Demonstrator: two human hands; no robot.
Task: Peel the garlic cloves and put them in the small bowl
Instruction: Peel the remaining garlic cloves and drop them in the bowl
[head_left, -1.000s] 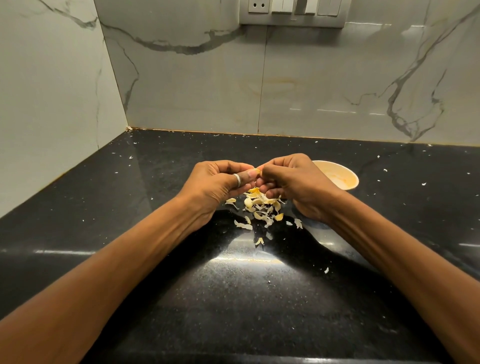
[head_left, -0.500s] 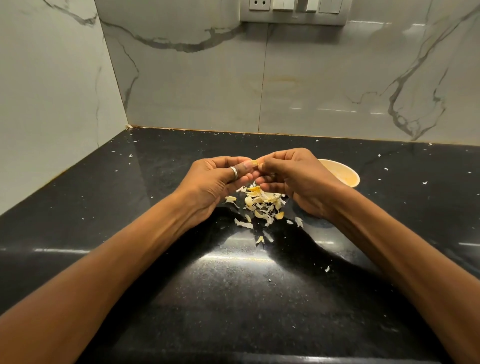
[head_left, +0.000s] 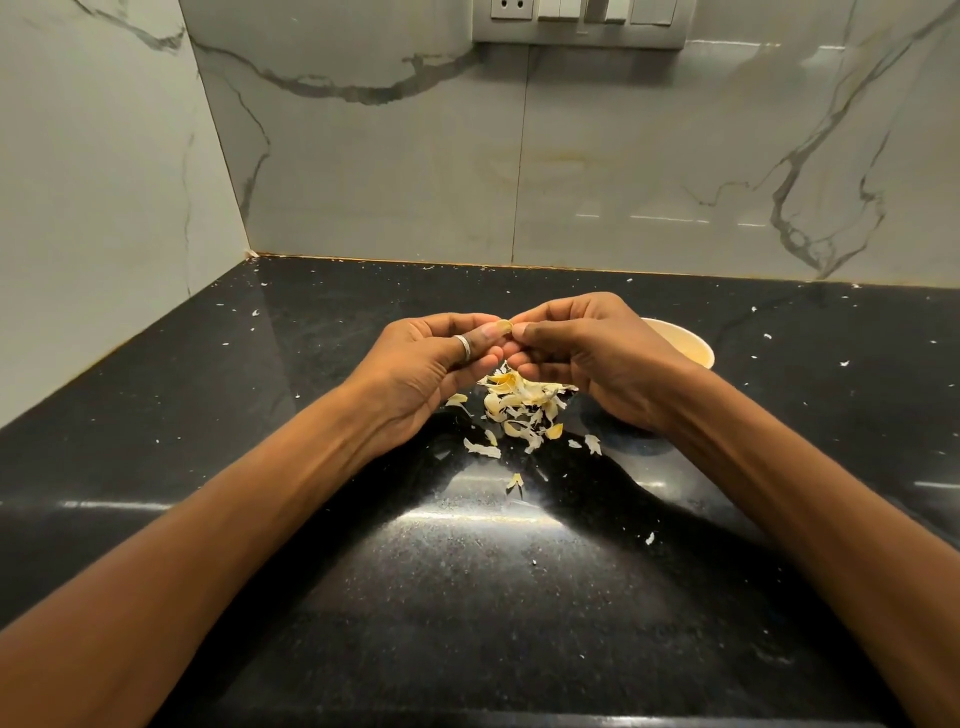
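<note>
Pinching the clove (head_left: 503, 327) mid-frame between left hand (head_left: 431, 370) and right hand (head_left: 589, 353), peel gently with a light grip.

Peels (head_left: 519, 410) on counter (head_left: 260, 415), left of bowl (head_left: 691, 348)

Both hands were bare: the left hand (head_left: 415, 374) wore 1 silver-coloured ring (head_left: 463, 346), a narrow band with a faintly textured face, though which finger carried it was unclear; the right hand (head_left: 597, 358) wore nothing. Both forearms were uncovered to the frame's edge
</note>
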